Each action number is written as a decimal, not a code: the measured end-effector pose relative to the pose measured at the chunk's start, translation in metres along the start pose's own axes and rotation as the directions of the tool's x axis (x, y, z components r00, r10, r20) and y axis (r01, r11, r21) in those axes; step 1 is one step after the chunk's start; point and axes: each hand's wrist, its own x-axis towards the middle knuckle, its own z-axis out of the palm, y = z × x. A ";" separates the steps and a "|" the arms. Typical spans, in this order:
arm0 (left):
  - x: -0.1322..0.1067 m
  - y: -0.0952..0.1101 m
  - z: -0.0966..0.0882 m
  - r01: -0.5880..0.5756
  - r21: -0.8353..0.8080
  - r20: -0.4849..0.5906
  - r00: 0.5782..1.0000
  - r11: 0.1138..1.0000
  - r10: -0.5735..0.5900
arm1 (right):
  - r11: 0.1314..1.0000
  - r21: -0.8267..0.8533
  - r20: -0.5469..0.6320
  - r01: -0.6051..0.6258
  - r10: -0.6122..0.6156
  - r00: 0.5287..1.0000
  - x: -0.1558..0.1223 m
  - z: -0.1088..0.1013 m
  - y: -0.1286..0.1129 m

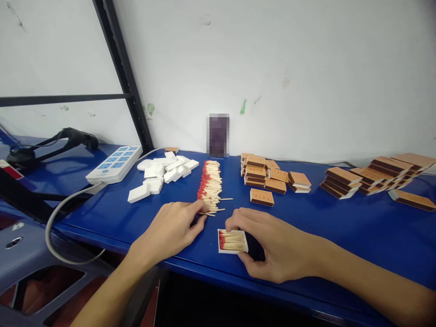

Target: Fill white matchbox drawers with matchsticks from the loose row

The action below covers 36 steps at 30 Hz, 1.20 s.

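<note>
My right hand [272, 243] grips a small white matchbox tray [232, 252] by its sides, thumb at the near edge and fingers at the far one. Inside it lie matches [233, 240] with their red heads to the left. My left hand [177, 227] is at the near end of a long pile of loose matches [211, 181], thumb and forefinger closed together on matches there; how many is hard to make out. A few stray matches stick out to the right of the pile.
White empty trays [163, 170] lie heaped left of the pile. Closed matchboxes [261, 197] are stacked at centre right, with more stacks [340, 181] further right. A power strip [116, 163] with its cable, a black rack post [126, 77] and a grey stool [44, 268] are left.
</note>
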 end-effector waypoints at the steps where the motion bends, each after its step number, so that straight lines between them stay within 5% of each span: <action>1: 0.000 0.000 0.000 -0.003 -0.009 -0.002 1.000 1.000 0.003 | 1.000 0.001 0.003 0.002 -0.002 1.000 0.000 0.000 -0.001; 9: -0.001 0.001 0.001 -0.020 -0.070 0.018 1.000 0.997 0.021 | 1.000 0.007 -0.013 -0.002 0.002 1.000 -0.001 -0.001 0.013; 18: 0.001 0.001 0.001 -0.016 -0.084 0.028 0.999 0.996 0.019 | 0.973 -0.079 -0.056 -0.217 0.213 0.975 0.006 0.000 0.027; 36: -0.001 0.002 0.003 0.037 -0.014 -0.002 0.999 0.999 -0.037 | 0.971 -0.116 0.022 -0.211 0.214 0.977 0.010 -0.001 0.025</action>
